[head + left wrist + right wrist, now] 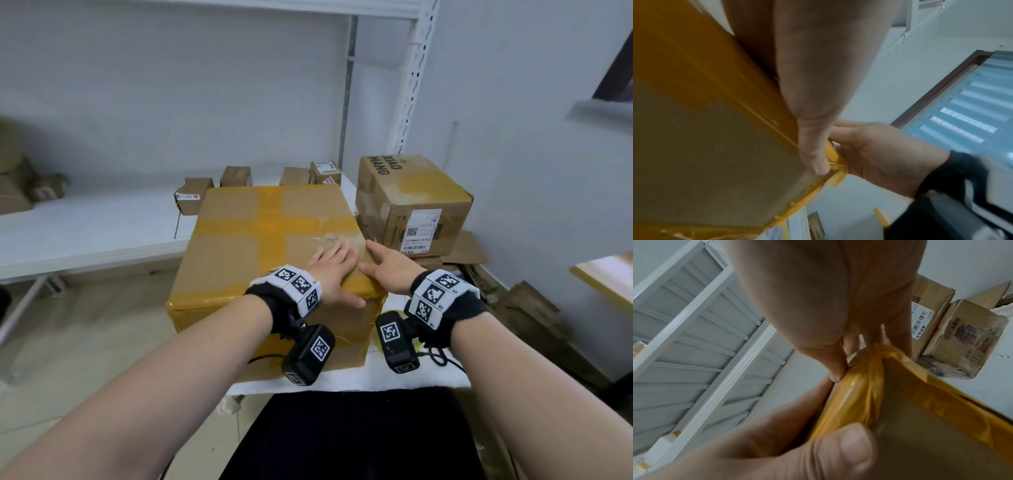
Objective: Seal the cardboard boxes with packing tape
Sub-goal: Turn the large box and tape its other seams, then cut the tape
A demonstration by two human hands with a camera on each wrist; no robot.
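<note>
- The large cardboard box (pixel 274 260) sits on a white-covered table (pixel 394 377), with yellow packing tape (pixel 270 226) crossing its top and running along its near edge.
- In the head view, the left hand (pixel 332 270) lies flat on the box top near its near right corner, fingers straight and slightly spread, thumb over the taped edge.
- The right hand (pixel 390 267) rests at the same corner, just beside the left hand, fingers extended along the box's right edge; neither hand is curled round anything.
- A smaller labelled box (pixel 411 202) stands just right of the large box's far corner; several small boxes (pixel 236 176) sit behind it on a white shelf (pixel 85 226).
- In the left wrist view, the left thumb (pixel 813 155) presses the taped edge of the box (pixel 715 154) at the corner, where the tape (pixel 836 167) is crumpled; the right hand (pixel 885 159) sits just beyond it.
- In the right wrist view, the right fingers (pixel 838 366) reach over the taped corner (pixel 865 386), and the left thumb (pixel 849 456) presses the box side below.
</note>
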